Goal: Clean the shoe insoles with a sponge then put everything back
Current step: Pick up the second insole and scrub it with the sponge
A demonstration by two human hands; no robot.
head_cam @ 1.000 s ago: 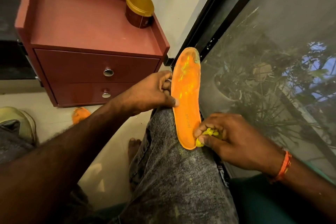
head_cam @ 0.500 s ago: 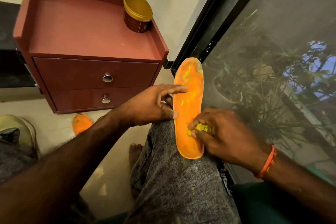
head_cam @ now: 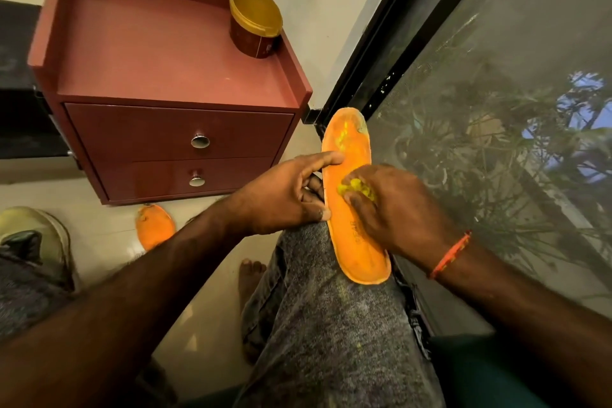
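Observation:
An orange insole (head_cam: 354, 242) lies lengthwise on my knee in grey jeans, its toe end pointing away toward the window frame. My left hand (head_cam: 284, 195) grips its left edge, thumb on top near the heel side and forefinger stretched over the upper face. My right hand (head_cam: 394, 209) pinches a small yellow sponge (head_cam: 356, 187) and presses it on the middle of the insole. A second orange insole (head_cam: 154, 225) lies on the floor in front of the cabinet, partly hidden by my left forearm.
A red-brown two-drawer cabinet (head_cam: 178, 132) stands on the floor ahead, with a gold-lidded jar (head_cam: 255, 21) on its top. A shoe (head_cam: 36, 238) sits at the left edge. A dark-framed window (head_cam: 496, 109) runs along the right. My bare foot (head_cam: 250, 278) rests on the floor.
My right hand has slid the sponge up the insole from the heel end to the middle. My left forefinger has stretched out over the insole's upper face.

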